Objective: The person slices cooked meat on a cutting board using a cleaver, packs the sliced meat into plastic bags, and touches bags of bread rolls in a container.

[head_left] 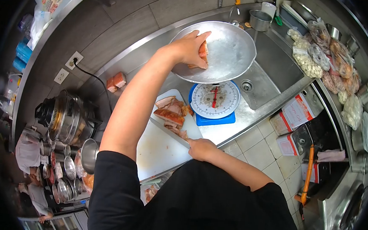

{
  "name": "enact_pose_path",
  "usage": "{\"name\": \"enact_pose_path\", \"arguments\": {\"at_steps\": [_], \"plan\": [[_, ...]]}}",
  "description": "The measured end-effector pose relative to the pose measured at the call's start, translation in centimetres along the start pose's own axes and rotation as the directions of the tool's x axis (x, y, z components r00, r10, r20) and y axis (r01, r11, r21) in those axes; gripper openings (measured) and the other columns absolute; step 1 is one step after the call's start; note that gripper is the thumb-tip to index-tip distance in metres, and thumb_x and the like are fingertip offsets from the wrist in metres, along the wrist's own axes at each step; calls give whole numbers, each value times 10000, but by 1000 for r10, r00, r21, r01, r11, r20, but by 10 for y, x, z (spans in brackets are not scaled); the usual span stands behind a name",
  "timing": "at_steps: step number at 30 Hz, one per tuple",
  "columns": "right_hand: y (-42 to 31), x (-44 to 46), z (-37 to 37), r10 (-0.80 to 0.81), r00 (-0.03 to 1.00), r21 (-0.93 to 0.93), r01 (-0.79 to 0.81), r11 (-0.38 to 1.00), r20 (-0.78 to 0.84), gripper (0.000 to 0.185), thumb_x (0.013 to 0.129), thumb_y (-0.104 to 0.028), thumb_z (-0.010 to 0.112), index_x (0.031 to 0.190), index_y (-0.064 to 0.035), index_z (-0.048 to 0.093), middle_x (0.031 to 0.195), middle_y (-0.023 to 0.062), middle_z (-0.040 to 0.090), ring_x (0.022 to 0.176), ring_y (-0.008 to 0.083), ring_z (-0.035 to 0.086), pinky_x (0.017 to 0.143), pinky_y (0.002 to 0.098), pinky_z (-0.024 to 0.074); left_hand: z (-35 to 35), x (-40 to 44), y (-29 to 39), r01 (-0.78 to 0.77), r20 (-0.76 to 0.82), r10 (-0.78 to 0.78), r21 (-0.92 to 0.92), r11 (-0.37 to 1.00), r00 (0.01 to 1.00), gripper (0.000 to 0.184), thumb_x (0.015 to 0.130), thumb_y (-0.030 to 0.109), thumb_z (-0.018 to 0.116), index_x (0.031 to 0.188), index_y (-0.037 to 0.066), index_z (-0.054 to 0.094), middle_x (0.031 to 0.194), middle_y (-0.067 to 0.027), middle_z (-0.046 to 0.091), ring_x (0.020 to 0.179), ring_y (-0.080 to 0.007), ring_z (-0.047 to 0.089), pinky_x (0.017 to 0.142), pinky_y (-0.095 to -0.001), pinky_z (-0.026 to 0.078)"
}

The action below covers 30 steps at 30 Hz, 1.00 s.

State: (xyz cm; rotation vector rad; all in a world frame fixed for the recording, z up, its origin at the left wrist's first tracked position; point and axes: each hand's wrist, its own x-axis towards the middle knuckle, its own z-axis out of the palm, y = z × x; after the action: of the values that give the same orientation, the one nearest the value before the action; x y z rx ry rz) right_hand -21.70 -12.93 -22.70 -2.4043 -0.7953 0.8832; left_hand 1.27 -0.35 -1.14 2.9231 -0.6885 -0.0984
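My left hand (192,50) reaches over the round metal scale pan (232,46), its fingers around a piece of roast pork (203,52) at the pan's left side. Below the pan is the dial of a blue kitchen scale (215,119). In my right hand (202,150) is a knife (170,133), its handle mostly covered by my fingers. The blade lies across the white cutting board (152,155), beside several cut pieces of roast pork (170,114).
Two pork chunks (116,81) sit left of the board. A steel sink (269,65) lies behind the scale on the right. Bagged food (309,61) lines the right counter. A glass-bowled appliance (66,118) and metal bowls (70,167) stand at left; another person (35,198) is at lower left.
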Motion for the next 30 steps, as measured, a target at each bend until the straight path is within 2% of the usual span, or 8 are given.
{"name": "enact_pose_path", "arguments": {"at_steps": [7,12,16,18,20,23,25,30], "plan": [[-14,-4,-4,-3,1000,-35,4,999,12,391,923,-229,539,1268,-49,586,1052,241,718,996,410,688,900,517,528,5,-13,3,-7,-130,-16,-180,984,991,1069,653,384,796,1572,91,336,1326,-251,534,1275,-427,505,1085,-449,433],[-11,-1,1,25,999,-38,-26,999,-22,375,946,-264,549,1244,-38,576,1035,253,713,979,425,684,884,522,528,-20,-69,-27,-378,-611,45,-428,821,790,1005,687,284,814,1538,27,346,1275,-219,548,1169,-310,597,951,-409,544],[-17,-4,0,80,996,-38,-81,996,-34,375,944,-252,554,1251,-39,584,1003,250,718,948,429,692,870,527,534,-20,-140,-104,-157,-552,-216,-550,820,805,1028,693,243,796,1551,-32,300,1311,-211,559,1107,-273,630,929,-366,545],[-20,-4,1,107,993,-39,-108,993,-44,374,939,-238,547,1260,-50,593,995,244,722,940,428,696,874,531,534,22,-151,-167,-30,-483,-342,-610,792,806,1070,639,348,823,1520,-47,360,1377,-293,517,1280,-375,553,1044,-434,481],[-24,-2,5,135,987,-51,-140,989,-84,347,944,-246,556,1227,-50,599,967,234,725,922,426,697,855,532,539,81,-160,-224,157,-232,-451,-724,672,862,1067,641,346,816,1507,-82,363,1378,-293,516,1254,-376,569,1042,-416,481],[-35,-6,2,165,984,-58,-169,984,-69,295,942,-240,570,1158,-42,599,934,223,724,889,424,699,827,533,546,171,-161,-280,336,-68,-480,-629,701,875,1045,646,325,800,1520,-54,369,1396,-303,499,1289,-373,540,1084,-418,447],[-47,-8,-1,191,978,-63,-196,979,-85,258,934,-226,582,1114,-41,593,908,216,722,870,422,700,805,530,550,199,-158,-297,525,-30,-549,-252,813,835,1002,668,331,795,1512,-29,391,1433,-302,475,1350,-383,480,1125,-419,411],[-51,-5,18,219,964,-49,-229,972,-148,245,921,-241,618,1067,-47,582,840,218,706,805,423,693,749,527,552,222,-140,-368,449,-196,-436,24,893,878,921,742,355,775,1519,40,391,1534,-188,444,1419,-328,424,1185,-521,316]]}}
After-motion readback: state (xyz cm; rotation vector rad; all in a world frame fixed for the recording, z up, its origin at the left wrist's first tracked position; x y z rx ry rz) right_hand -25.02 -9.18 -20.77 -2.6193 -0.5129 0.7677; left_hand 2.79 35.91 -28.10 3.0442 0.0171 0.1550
